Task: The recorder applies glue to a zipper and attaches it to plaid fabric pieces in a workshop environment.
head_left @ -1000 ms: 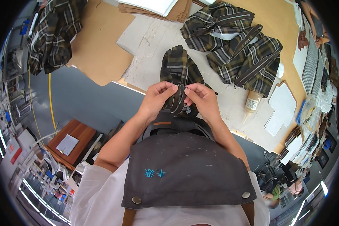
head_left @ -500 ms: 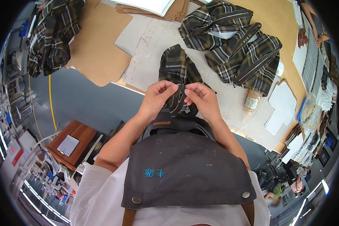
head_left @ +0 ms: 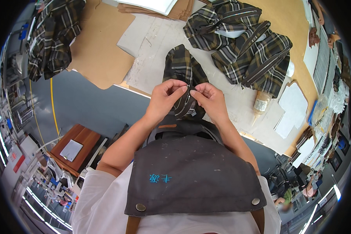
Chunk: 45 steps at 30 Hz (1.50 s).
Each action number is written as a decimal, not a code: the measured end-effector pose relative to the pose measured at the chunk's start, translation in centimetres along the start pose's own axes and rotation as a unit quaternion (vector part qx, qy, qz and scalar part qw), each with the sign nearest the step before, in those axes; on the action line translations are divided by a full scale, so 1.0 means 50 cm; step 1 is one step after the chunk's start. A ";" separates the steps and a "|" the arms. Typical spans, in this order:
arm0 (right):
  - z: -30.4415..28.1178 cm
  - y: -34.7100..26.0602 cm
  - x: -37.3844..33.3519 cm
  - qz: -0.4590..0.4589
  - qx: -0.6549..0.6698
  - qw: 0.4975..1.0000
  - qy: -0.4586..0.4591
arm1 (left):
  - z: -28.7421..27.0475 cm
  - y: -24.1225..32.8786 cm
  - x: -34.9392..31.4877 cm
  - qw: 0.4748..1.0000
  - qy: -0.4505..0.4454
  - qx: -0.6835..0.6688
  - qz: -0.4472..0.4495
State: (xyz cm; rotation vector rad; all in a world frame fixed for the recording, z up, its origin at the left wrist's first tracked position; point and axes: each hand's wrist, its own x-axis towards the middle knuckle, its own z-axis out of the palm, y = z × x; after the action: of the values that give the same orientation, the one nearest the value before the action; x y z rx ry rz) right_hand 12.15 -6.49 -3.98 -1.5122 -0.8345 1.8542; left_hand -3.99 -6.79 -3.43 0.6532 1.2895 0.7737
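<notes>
A dark plaid fabric piece (head_left: 178,62) with olive and white lines lies at the table's near edge, its lower end hanging toward my apron. Down its near part runs a zipper (head_left: 188,98) with metal teeth. My left hand (head_left: 164,98) pinches the zipper's upper end between thumb and forefinger. Close beside it, my right hand (head_left: 212,102) pinches the same end from the other side. The fingertips almost meet and cover the spot they grip, so whether a slider is there cannot be told.
More plaid pieces with zippers (head_left: 253,52) are heaped at the far right, and another plaid bundle (head_left: 56,37) lies far left. A squeeze bottle (head_left: 261,104) rests to the right, near white paper patterns (head_left: 291,110). Brown card (head_left: 103,46) overhangs the table's left edge.
Both hands have shifted slightly away from me along the zipper's end, and the fingertips sit a little differently. The pinch is kept.
</notes>
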 end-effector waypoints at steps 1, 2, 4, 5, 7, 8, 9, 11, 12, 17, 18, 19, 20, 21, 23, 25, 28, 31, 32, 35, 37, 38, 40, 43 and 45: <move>-0.001 -0.001 0.000 0.004 0.001 1.000 -0.002 | -0.003 0.000 0.002 1.000 -0.009 0.011 -0.009; -0.001 -0.004 0.000 0.006 0.001 1.000 -0.001 | -0.005 0.001 0.003 0.999 -0.019 0.023 -0.018; -0.002 -0.008 -0.001 0.030 0.001 1.000 -0.003 | -0.004 -0.003 0.007 1.000 -0.016 0.020 -0.014; -0.003 -0.007 0.000 0.031 0.001 1.000 -0.002 | -0.004 -0.004 0.009 1.000 -0.014 0.017 -0.008; -0.004 -0.006 0.001 0.041 0.024 0.999 0.000 | -0.002 -0.001 0.013 1.000 -0.015 0.013 -0.012; -0.004 -0.007 0.002 0.041 0.025 0.999 0.001 | -0.001 0.001 0.014 1.000 -0.015 0.008 -0.015; -0.004 -0.010 0.002 0.045 0.034 0.998 0.007 | -0.001 0.002 0.014 1.000 -0.016 0.009 -0.016; -0.006 -0.011 0.004 0.048 0.044 0.998 0.014 | -0.003 0.003 0.012 0.999 -0.033 0.034 -0.010; -0.008 -0.009 0.005 0.053 0.053 0.997 0.013 | -0.005 0.003 0.011 0.999 -0.033 0.034 -0.011; -0.011 -0.004 0.005 0.065 0.064 0.996 0.013 | -0.012 -0.004 0.017 0.994 -0.057 0.093 -0.017; -0.010 -0.004 0.005 0.070 0.065 0.995 0.012 | -0.013 -0.007 0.018 0.994 -0.057 0.093 -0.017; -0.010 -0.004 0.004 0.075 0.066 0.995 0.012 | -0.015 -0.011 0.020 0.994 -0.057 0.094 -0.020; -0.011 -0.003 0.004 0.075 0.067 0.995 0.012 | -0.016 -0.013 0.020 0.994 -0.057 0.095 -0.022; -0.012 -0.001 0.005 0.074 0.068 0.995 0.008 | -0.016 -0.013 0.020 0.994 -0.057 0.095 -0.022; -0.012 0.003 0.006 0.072 0.069 0.995 0.004 | -0.016 -0.012 0.019 0.993 -0.058 0.103 -0.018; -0.011 0.006 0.007 0.072 0.072 0.995 0.008 | -0.015 -0.011 0.020 0.993 -0.060 0.100 -0.023; -0.005 -0.005 0.005 0.059 0.051 0.997 0.021 | -0.014 -0.003 0.021 0.990 -0.073 0.115 -0.030; -0.006 0.002 0.008 0.064 0.012 0.998 0.008 | -0.012 -0.003 0.025 0.988 -0.088 0.127 -0.027; -0.008 0.003 0.010 0.063 0.012 0.998 0.009 | -0.011 -0.005 0.027 0.988 -0.089 0.121 -0.020; -0.016 0.004 0.013 0.078 0.036 0.996 0.010 | -0.013 -0.009 0.027 0.992 -0.092 0.070 -0.047; -0.019 0.006 0.014 0.084 0.029 0.996 0.010 | -0.017 -0.011 0.025 0.993 -0.089 0.060 -0.056; -0.020 0.008 0.014 0.084 0.030 0.996 0.011 | -0.019 -0.013 0.024 0.993 -0.085 0.049 -0.066; -0.021 0.012 0.014 0.084 0.036 0.996 0.009 | -0.017 -0.014 0.023 0.995 -0.081 0.036 -0.054; -0.019 0.008 0.013 0.087 0.044 0.995 0.008 | -0.018 -0.018 0.023 0.996 -0.075 0.022 -0.044; -0.021 0.011 0.011 0.085 0.047 0.995 0.007 | -0.016 -0.019 0.022 0.996 -0.076 0.022 -0.044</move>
State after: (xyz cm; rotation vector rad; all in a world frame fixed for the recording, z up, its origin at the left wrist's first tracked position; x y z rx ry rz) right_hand 13.08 -6.31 -4.89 -1.5767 -0.6186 1.9742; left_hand -4.54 -6.48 -4.94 0.6740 1.1910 0.6130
